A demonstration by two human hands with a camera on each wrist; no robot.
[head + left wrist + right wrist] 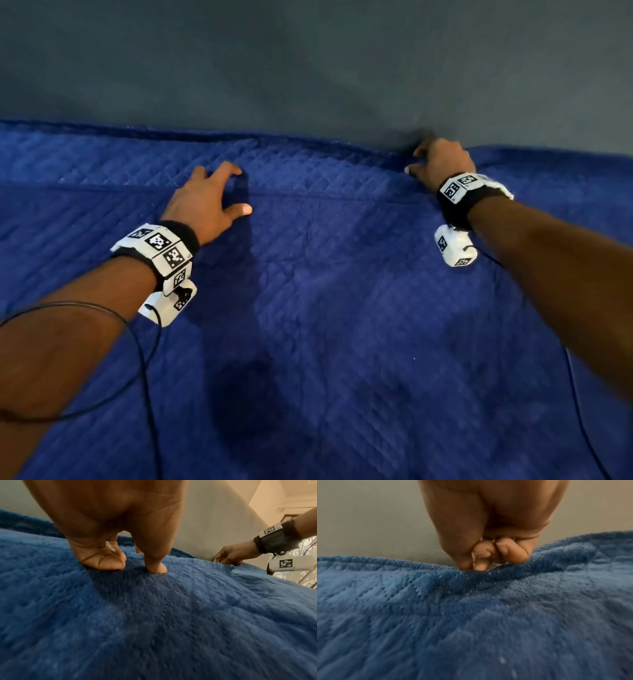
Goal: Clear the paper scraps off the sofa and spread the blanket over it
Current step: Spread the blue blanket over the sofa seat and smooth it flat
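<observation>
A dark blue quilted blanket (342,308) lies spread over the sofa seat and fills the lower part of every view. Its top hem runs along the grey sofa back (308,68). My left hand (212,198) rests on the blanket near that hem, fingers spread, with thumb and fingertips (156,568) pressing into the pile. My right hand (438,161) is farther right at the hem, where its thumb and fingers (481,563) pinch a raised fold of the blanket (471,615) against the sofa back. No paper scraps are in view.
A few tiny pale specks (502,660) sit on the blanket pile. Black cables (147,359) trail from both wrist cameras across the blanket. In the left wrist view a beige wall (274,500) rises past the sofa back.
</observation>
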